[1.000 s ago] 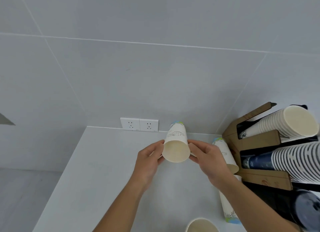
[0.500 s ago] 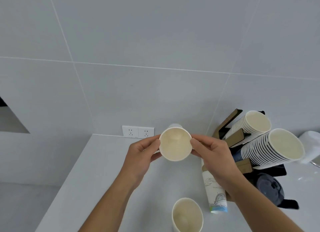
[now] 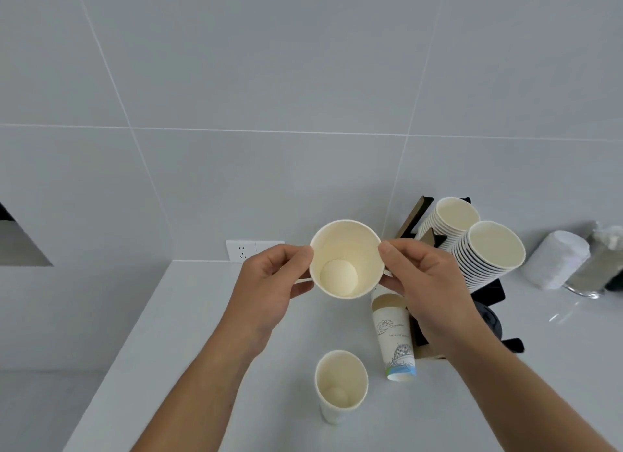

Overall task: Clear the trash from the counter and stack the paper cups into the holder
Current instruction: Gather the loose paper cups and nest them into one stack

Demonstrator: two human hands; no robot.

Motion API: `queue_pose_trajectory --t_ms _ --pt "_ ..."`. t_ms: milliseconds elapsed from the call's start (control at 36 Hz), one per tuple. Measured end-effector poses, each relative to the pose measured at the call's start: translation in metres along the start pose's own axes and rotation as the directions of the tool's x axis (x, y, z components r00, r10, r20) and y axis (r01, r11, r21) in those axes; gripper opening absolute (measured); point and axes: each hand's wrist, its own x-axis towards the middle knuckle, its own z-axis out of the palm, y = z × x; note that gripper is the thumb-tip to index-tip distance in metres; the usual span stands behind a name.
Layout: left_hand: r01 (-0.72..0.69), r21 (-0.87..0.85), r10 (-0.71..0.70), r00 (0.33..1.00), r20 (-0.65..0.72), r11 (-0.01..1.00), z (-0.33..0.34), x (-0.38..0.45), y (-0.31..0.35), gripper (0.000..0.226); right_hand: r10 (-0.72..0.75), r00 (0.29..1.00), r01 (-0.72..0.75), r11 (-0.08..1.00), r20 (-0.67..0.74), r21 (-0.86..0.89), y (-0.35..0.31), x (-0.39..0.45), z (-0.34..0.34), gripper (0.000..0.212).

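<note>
Two hands hold one paper cup (image 3: 345, 259) above the white counter (image 3: 188, 333), its open mouth turned up toward the camera so the round base shows inside; the left hand (image 3: 269, 283) pinches the rim at nine o'clock with thumb and curled fingers, and the right hand (image 3: 426, 279) pinches the opposite side at three o'clock, thumb on the rim and fingers wrapped behind the wall. At six o'clock from the held cup a second cup (image 3: 341, 386) stands upright on the counter, mouth open, well apart from both hands; at about five o'clock a printed cup stack (image 3: 394, 340) lies on its side, its top end partly behind the right hand, just beside the holder. At two to three o'clock sits the brown cardboard holder (image 3: 416, 215) with black parts, carrying two tilted stacks of cups (image 3: 488, 252) whose mouths face the camera; the nearer stack lies just beyond the right knuckles. Farther toward three o'clock a white roll (image 3: 556, 259) rests beside a clear container (image 3: 596, 269), whose contents I cannot tell; at ten o'clock a wall socket (image 3: 242, 249) sits on the grey tiled wall (image 3: 269, 80) just above the counter edge.
</note>
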Motion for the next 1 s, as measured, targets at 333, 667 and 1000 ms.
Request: queue_pose_trajectory --t_ms 333,667,1000 --pt "0.176 0.05 -0.175 0.984 -0.011 0.983 0.009 -0.03 -0.031 0.027 0.172 0.985 -0.172 0.985 0.004 0.004 0.03 -0.034 -0.016 0.022" --pt "0.336 0.055 -0.333 0.941 -0.054 0.94 0.004 -0.045 -0.067 0.024 0.289 0.953 -0.287 0.957 0.094 -0.03 0.062 -0.055 -0.023 0.023" --pt "0.41 0.135 -0.384 0.904 -0.186 0.902 0.005 -0.045 -0.104 0.011 0.424 0.905 -0.424 0.903 -0.009 -0.071 0.111 -0.056 -0.023 0.019"
